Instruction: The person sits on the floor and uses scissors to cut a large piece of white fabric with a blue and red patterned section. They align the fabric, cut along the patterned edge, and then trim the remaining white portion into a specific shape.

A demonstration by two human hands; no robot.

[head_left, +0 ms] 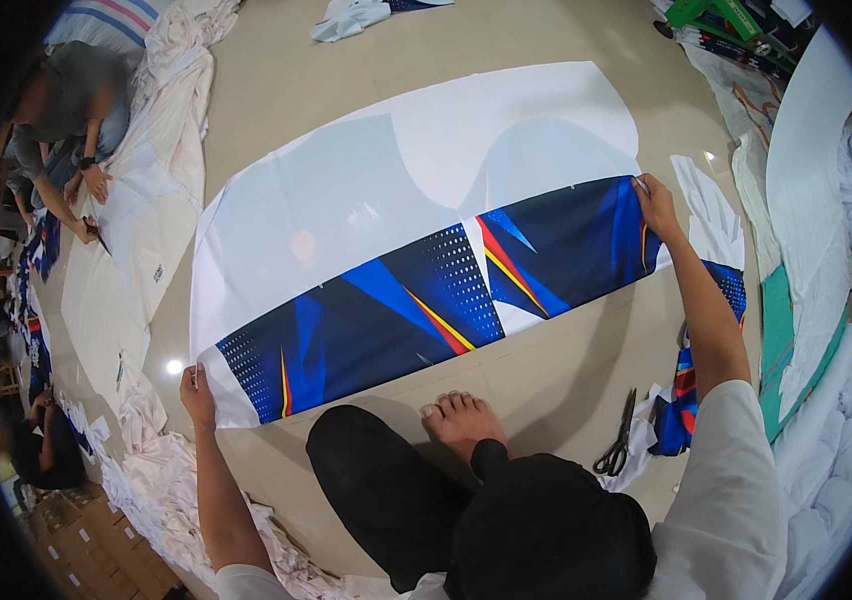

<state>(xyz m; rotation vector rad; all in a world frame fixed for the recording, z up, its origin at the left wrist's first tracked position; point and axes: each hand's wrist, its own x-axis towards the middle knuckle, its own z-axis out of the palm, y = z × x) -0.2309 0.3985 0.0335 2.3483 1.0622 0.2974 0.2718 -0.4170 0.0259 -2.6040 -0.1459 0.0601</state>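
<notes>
Underside of print cloth (376, 340) hidden; can't tell which fingers of L hand (200, 397) & R hand (657, 208) are beneath. Heel of bare foot (461, 422) hidden behind blk shape (551, 530), itself cut by btm edge, unclear what. L sleeve (244, 583) & R sleeve (726, 510) cut there too. At floor's (536, 385) far edge, wht/blue piece (354, 18) cut by top edge; far R corner, green frame (711, 18) ditto. Near floor's L edge: co-worker's (71, 75) head blurred, 2nd person's (58, 455) same; mark (158, 272) on wht cloth (106, 295) too sm. to read.
</notes>
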